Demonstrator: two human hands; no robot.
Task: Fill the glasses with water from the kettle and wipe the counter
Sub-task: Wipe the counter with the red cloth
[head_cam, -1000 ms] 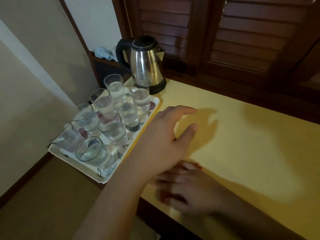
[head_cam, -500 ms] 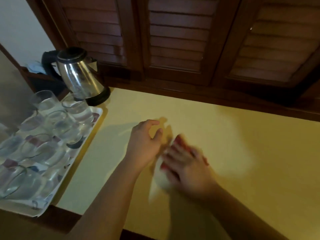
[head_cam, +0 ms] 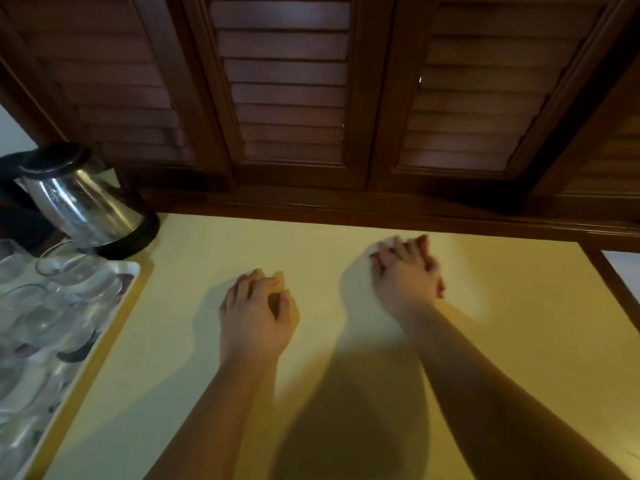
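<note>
Right hand (head_cam: 405, 275) pressing flat on pale cloth (head_cam: 356, 275), fingers together, wiping far part of yellow worktop (head_cam: 519, 341); left hand (head_cam: 258, 313) bracing, fingers loosely curled, holding nothing; kettle (head_cam: 79, 199) and tray (head_cam: 133, 271) of glasses (head_cam: 59, 268) sitting aside at left, probably keeping wiping area free

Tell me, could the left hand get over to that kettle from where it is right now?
Probably yes. The left hand rests empty on the yellow counter, and bare counter lies between it and the kettle. The tray of glasses sits beside that path, not across it.
</note>
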